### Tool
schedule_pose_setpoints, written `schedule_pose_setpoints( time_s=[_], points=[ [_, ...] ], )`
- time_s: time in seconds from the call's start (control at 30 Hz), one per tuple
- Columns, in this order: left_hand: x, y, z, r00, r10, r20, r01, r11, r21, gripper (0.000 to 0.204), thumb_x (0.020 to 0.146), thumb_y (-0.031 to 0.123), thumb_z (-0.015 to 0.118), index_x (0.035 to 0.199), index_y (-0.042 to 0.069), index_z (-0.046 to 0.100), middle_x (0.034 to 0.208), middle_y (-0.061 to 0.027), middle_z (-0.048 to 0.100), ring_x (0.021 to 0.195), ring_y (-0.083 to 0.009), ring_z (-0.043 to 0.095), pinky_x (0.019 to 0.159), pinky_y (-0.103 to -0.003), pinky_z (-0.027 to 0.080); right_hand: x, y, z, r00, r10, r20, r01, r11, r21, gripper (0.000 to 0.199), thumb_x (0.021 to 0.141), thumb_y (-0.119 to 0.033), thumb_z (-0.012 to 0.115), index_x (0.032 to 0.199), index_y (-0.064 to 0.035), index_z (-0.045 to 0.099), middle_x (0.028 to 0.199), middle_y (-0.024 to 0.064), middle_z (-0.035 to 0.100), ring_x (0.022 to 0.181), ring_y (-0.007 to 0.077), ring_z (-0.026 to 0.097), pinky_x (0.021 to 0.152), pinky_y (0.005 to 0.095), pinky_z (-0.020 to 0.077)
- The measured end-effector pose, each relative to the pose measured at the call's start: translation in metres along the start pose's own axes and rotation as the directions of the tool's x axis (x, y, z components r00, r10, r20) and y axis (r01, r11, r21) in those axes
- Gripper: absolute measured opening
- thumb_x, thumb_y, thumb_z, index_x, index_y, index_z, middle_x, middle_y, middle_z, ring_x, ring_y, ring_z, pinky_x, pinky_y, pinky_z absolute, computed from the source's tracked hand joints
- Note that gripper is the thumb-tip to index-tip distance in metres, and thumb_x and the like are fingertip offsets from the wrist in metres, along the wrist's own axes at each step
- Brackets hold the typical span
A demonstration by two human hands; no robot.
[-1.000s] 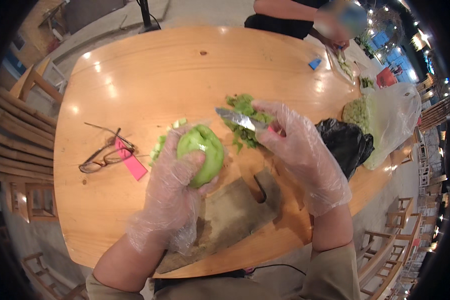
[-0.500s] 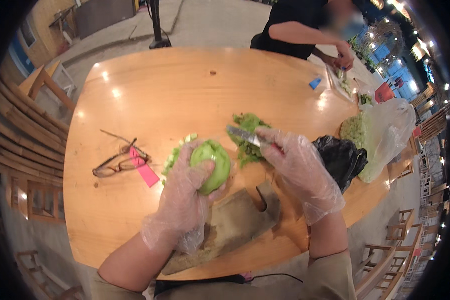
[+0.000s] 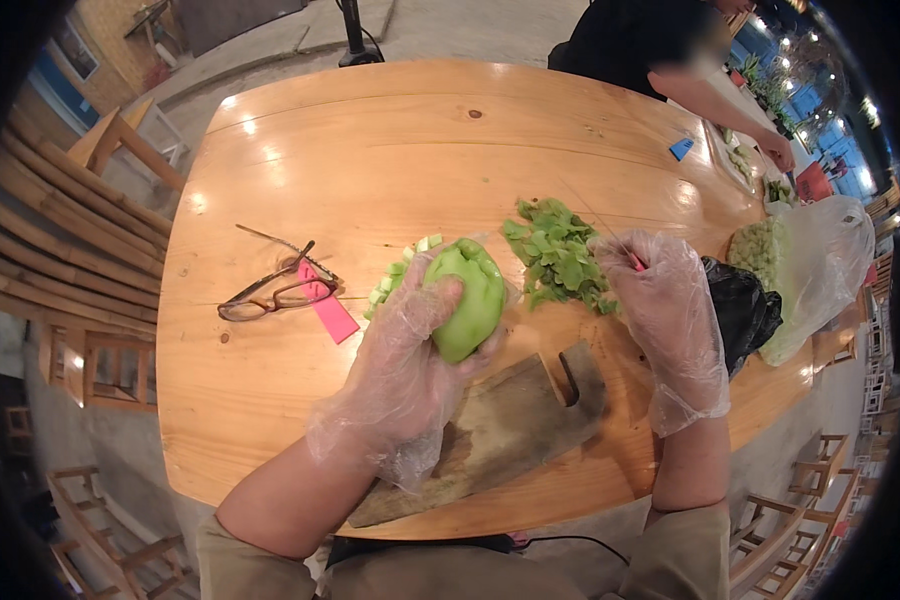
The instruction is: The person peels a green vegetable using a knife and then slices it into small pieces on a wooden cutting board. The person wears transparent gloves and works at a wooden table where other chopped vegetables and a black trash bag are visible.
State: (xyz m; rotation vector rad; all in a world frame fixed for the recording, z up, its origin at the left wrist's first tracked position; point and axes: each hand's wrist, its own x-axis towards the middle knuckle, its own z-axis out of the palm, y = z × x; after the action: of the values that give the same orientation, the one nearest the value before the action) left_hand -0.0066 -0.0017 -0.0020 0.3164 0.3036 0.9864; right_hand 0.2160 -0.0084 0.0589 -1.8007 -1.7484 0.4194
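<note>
Your knife has swung tip-away.
Left hand grips the green vegetable, long axis also away, beyond the cutting board; right hand, fingers closed round the knife, beyond its right end.

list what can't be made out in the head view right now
In the head view:
- Underside of the green vegetable: hidden by the left hand.
- Most of the knife's red handle: covered by the right hand.
- Some chopped pieces: possibly behind the left hand.
- Contents of the black bag: hidden by its opaque plastic.
</note>
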Motion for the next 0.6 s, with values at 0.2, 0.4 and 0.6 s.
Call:
schedule_pose_setpoints(
  time_s=[0.2, 0.4, 0.6],
  points=[
    [0.001, 0.0, 0.001, 1.0, 0.001, 0.017, 0.0, 0.999, -0.033, 0.038, 0.096, 0.019, 0.063, 0.128, 0.012, 0.046, 0.111, -0.0102, 0.059, 0.088, -0.0201, 0.057, 0.068, -0.03, 0.048, -0.002, -0.002, 0.003, 0.994, 0.039, -0.104, -0.031, 0.996, 0.08, 0.027, 0.088, -0.015, 0.066, 0.076, 0.0065, 0.055, 0.067, 0.0213, 0.048, 0.06, 0.03, 0.047, 0.058, 0.0413, 0.0395],
    [0.0, -0.003, 0.007, 0.998, -0.028, -0.054, 0.026, 0.999, -0.04, 0.035, 0.097, 0.022, 0.062, 0.127, 0.011, 0.046, 0.109, -0.0105, 0.059, 0.086, -0.0204, 0.057, 0.064, -0.029, 0.047, 0.001, -0.002, 0.003, 0.985, 0.147, -0.087, -0.141, 0.987, 0.072, 0.031, 0.084, -0.02, 0.07, 0.076, 0.0062, 0.056, 0.066, 0.0192, 0.048, 0.06, 0.0275, 0.044, 0.057, 0.0402, 0.0391],
    [-0.002, -0.006, 0.003, 0.999, -0.04, 0.006, 0.04, 0.997, -0.062, 0.035, 0.099, 0.026, 0.06, 0.129, 0.013, 0.047, 0.111, -0.0111, 0.061, 0.084, -0.0209, 0.057, 0.069, -0.03, 0.049, 0.001, 0.006, 0.0, 0.997, 0.027, -0.075, -0.033, 0.996, -0.077, 0.028, 0.086, -0.024, 0.069, 0.087, 0.0029, 0.065, 0.075, 0.0234, 0.059, 0.071, 0.0395, 0.059, 0.065, 0.0448, 0.0462]
  ],
)
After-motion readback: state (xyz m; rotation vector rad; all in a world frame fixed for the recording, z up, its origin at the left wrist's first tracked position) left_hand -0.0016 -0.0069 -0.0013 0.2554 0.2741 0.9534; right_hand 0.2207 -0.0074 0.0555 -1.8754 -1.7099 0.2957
